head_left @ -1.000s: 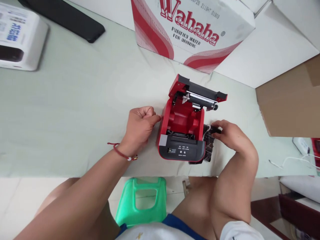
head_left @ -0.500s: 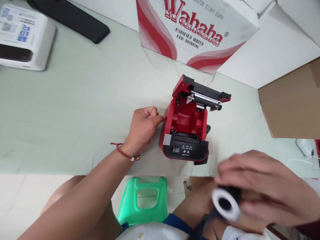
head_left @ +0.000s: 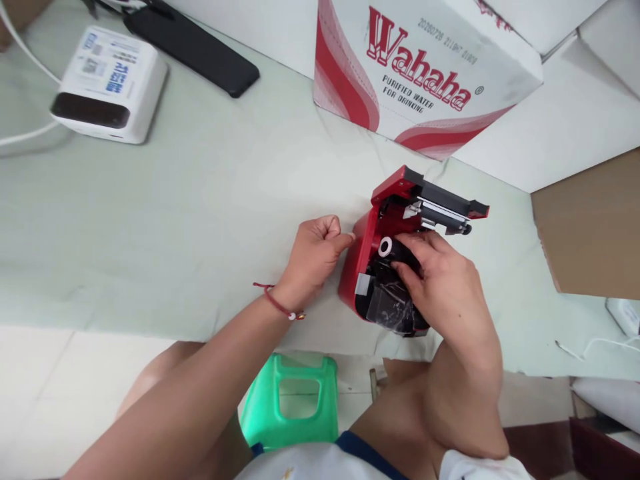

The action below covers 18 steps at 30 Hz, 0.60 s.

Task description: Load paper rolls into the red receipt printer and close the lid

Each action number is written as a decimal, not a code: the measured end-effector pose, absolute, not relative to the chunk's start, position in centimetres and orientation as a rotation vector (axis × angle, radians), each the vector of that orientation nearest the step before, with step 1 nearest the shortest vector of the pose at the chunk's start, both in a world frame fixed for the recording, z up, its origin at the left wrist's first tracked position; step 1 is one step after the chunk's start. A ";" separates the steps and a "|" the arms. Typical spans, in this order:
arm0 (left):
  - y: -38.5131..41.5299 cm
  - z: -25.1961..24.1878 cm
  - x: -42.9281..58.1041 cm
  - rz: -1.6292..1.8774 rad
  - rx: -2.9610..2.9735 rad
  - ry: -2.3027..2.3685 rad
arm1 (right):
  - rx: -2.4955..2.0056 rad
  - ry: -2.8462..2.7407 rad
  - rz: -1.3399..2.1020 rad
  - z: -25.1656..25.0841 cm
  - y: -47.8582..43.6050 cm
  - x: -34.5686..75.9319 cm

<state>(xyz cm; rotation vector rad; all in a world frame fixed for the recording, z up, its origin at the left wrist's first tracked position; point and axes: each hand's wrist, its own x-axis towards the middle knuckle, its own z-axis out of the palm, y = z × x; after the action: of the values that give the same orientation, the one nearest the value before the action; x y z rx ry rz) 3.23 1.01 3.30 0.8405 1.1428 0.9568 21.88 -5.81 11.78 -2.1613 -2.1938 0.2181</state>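
1. Printer: the red printer (head_left: 357,261) stands on the table (head_left: 210,200), near its front edge. Its lid (head_left: 440,197) is raised, with a dark roller along the underside.
2. Right hand (head_left: 453,283): the fingers grip a black roll (head_left: 399,252) with a white core, thumb on the near side, other fingers on the far side.
3. Roll: positioned at the printer's open compartment, core end facing left. Whether it is seated on the compartment floor cannot be determined. A loose dark, shiny strip (head_left: 393,308) lies over the printer's front panel.
4. Left hand (head_left: 323,257): fingers curled closed, thumb side against the printer's left wall. No item is visible within the fist. A red bracelet (head_left: 278,303) is on the wrist.
5. Surroundings: a red-and-white Wahaha carton (head_left: 420,80) stands behind the printer; a white device (head_left: 111,87) and a black flat object (head_left: 195,48) lie at far left. A green stool (head_left: 293,428) is below the table.
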 end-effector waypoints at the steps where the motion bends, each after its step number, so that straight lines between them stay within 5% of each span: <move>1: 1.0 3.3 3.2 0.958 0.844 1.141 | -2.169 -2.186 0.224 11.7 -5.6 21.9; 8: 1.1 3.7 2.6 0.991 0.964 1.162 | -1.700 -2.342 0.543 14.6 -6.8 23.7; 14: -3.5 3.4 2.5 1.663 2.006 1.117 | -1.462 -2.520 0.892 17.6 -8.9 26.2; 18: -7.5 2.0 2.9 1.683 2.463 0.912 | -1.550 -2.348 0.754 18.2 -9.5 26.4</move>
<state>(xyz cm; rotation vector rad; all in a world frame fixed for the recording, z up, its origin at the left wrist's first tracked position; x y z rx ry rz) 2.90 -7.54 1.96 2.4634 0.9122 1.6830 26.37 -9.55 18.23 -1.5502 -2.3484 0.7539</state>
